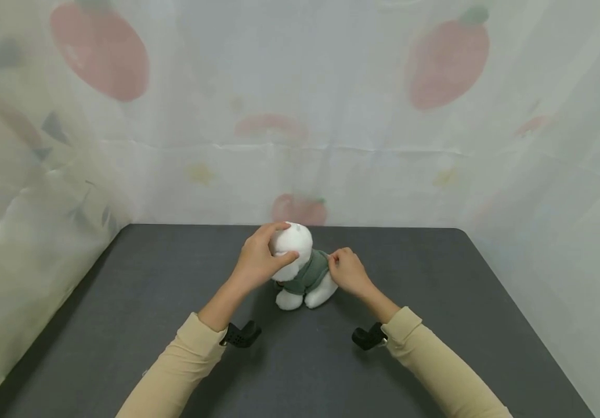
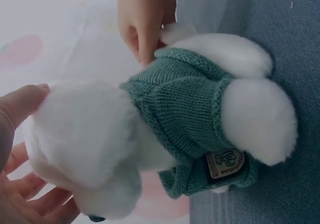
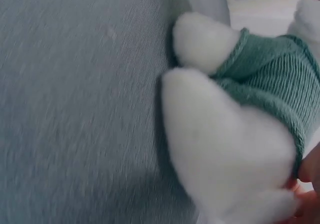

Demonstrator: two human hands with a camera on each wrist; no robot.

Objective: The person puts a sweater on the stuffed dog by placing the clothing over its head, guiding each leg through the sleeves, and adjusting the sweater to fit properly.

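You see a white plush toy [image 1: 300,267] in a green knitted sweater [image 1: 311,271] at the centre of the frame, standing on its white feet on the dark table [image 1: 436,348], head toward the far wall.

Bench [image 1: 174,325] has loads of open dark surface left, right and in front of the plush toy [image 1: 302,273]. Only the printed curtain [image 1: 331,174] boxes it in at back and both sides.

Dark grey tabletop [image 1: 122,325] — sheer white curtain [image 1: 300,116] with red fruit prints behind.
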